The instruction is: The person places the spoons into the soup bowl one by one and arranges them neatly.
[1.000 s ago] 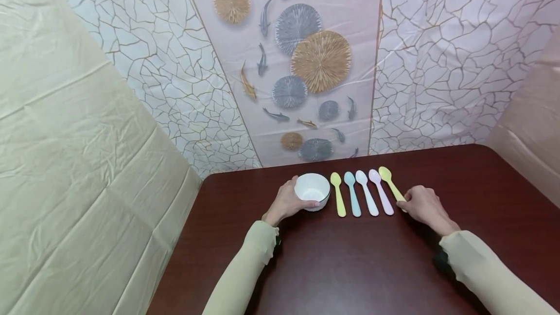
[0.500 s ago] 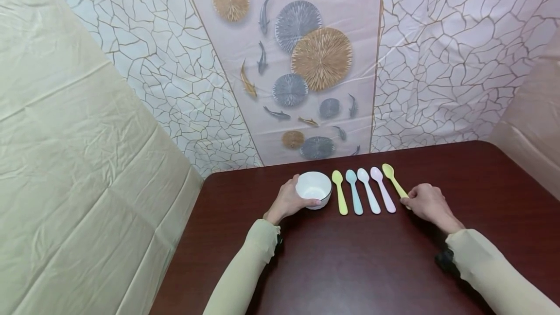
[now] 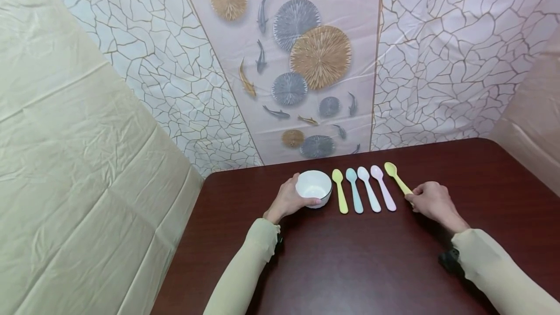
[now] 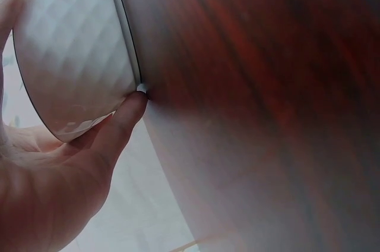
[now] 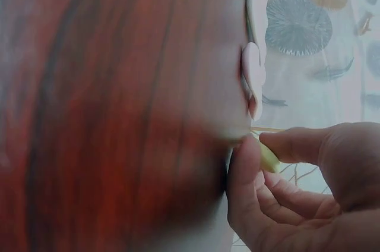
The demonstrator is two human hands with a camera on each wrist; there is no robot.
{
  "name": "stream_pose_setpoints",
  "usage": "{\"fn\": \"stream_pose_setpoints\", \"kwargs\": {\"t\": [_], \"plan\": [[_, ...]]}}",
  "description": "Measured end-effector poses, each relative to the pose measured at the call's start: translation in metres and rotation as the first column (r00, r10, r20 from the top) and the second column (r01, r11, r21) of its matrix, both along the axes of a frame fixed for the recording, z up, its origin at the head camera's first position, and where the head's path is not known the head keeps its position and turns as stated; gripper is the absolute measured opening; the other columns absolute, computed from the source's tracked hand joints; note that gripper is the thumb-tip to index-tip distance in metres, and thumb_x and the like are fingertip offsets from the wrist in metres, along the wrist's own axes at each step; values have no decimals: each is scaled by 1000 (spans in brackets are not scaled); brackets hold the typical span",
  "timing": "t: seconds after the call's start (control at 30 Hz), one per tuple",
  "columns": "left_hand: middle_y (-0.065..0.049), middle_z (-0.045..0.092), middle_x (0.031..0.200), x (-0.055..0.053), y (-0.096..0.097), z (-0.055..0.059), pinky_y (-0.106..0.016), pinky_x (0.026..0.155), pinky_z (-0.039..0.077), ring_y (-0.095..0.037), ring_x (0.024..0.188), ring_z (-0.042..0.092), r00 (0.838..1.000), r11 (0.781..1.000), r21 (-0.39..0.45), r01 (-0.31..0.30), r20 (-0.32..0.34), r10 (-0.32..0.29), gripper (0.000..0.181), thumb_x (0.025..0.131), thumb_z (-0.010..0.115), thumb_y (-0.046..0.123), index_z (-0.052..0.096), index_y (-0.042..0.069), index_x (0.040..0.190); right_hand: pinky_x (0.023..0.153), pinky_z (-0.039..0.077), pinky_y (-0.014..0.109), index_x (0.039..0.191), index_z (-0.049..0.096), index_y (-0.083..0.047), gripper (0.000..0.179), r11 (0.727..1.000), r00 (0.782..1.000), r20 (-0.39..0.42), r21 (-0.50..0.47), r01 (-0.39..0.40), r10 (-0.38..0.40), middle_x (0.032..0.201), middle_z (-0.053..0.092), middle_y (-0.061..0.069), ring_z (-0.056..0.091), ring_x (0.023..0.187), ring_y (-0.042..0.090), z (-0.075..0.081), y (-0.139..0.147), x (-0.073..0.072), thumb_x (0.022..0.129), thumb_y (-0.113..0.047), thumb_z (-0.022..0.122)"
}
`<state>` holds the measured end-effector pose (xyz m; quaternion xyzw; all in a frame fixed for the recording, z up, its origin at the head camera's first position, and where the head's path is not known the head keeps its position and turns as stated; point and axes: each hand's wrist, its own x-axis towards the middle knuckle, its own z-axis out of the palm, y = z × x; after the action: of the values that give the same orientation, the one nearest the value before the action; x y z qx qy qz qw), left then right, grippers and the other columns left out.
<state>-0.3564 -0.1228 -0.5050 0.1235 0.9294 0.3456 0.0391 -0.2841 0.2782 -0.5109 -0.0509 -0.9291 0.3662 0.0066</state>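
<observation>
End yellow spoon [image 3: 401,184] lies at the right end of the spoon row on the dark table [image 3: 350,256], scoop toward the patterned backdrop [image 3: 321,57], handle end in the right hand [image 3: 434,203]. Change over the last second: spoon shifted right and slightly away from the person; its gap to the pink spoon [image 3: 385,192] has widened. The white spoon [image 3: 370,192], blue spoon [image 3: 355,193] and other yellow spoon [image 3: 341,194] keep their order, apart from one another. Judgement: work in hand centres on this one spoon, its position unsettled while gripped.

Pose: right forearm reaches in from lower right, hand low over the table; narrow pinch, thumb and index finger on the handle, remaining fingers curled. Handle end raised or touching the table: cannot tell. Left hand [image 3: 288,201] holds the white bowl [image 3: 314,186], thumb at the near side, fingers round the left; bowl upright, just left of the other yellow spoon, no clear shift
</observation>
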Motion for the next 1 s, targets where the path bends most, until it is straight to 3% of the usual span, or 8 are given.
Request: {"fn": "stream_pose_setpoints", "kwargs": {"t": [0.17, 0.33, 0.67, 1.0], "plan": [[-24, 53, 163, 0, -1, 0, -55, 120, 49, -42, 151, 51, 1000, 1000, 11, 4, 1, -4, 118, 82, 94, 52, 33, 2, 169, 57, 45, 29, 97, 75, 8, 27, 999, 999, -12, -19, 30, -31, 63, 74, -1, 66, 62, 9, 0, 1, 3, 103, -18, 69], [-24, 50, 165, 0, -2, 1, -56, 121, 47, -42, 153, 49, 1000, 1000, 17, 1, 5, -1, 118, 83, 93, 52, 32, 2, 170, 58, 44, 26, 100, 76, 9, 28, 998, 994, -89, -21, 65, -67, 63, 75, -2, 67, 61, 7, 0, 1, 6, 102, -18, 70], [-23, 53, 163, 0, 0, 1, -54, 119, 49, -40, 150, 52, 1000, 1000, 12, 4, -2, -4, 116, 82, 94, 51, 34, 2, 169, 61, 41, 23, 104, 80, 8, 28, 988, 960, -234, -27, 154, -156, 65, 76, 1, 61, 67, 8, 5, 1, 10, 101, -18, 70], [-23, 54, 162, 1, 0, 3, -54, 119, 49, -40, 149, 53, 1000, 1000, 16, 0, 4, 0, 116, 82, 94, 51, 35, 2, 169, 64, 38, 23, 115, 81, 7, 33, 969, 938, -243, -71, 238, -248, 73, 80, 10, 63, 80, 22, 7, -2, 13, 103, -22, 67]]}}
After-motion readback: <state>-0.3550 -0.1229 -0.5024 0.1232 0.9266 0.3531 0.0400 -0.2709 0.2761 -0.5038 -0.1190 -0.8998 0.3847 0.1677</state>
